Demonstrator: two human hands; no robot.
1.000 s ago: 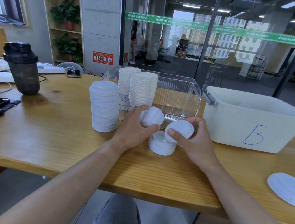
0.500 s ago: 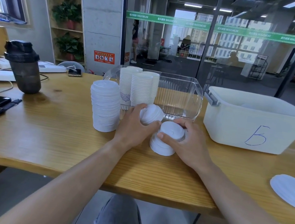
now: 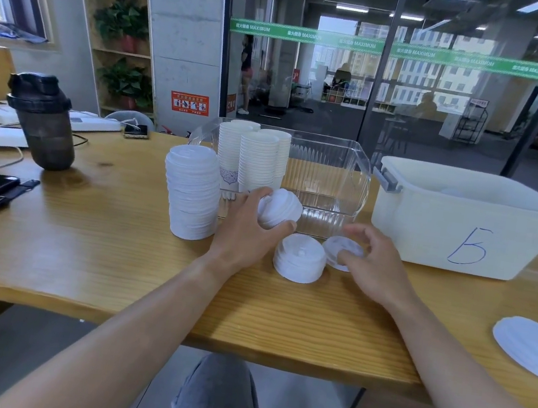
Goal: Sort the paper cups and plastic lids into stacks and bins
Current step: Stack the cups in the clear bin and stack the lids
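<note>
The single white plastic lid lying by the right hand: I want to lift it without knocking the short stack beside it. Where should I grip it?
Pinch the single white plastic lid by its thin rim, coming from its right, away from the short stack of white lids. It looks too flat and shallow to offer any other hold.

Crowded middle, open wood in front
The tall lid stack (image 3: 192, 193), clear bin (image 3: 350, 180) and white bin (image 3: 464, 228) wall off the far side; the short lid stack (image 3: 299, 258) and a loose lid (image 3: 344, 249) sit between both hands. Bare table (image 3: 82, 246) lies open front-left; a flat lid (image 3: 531, 346) lies far right
</note>
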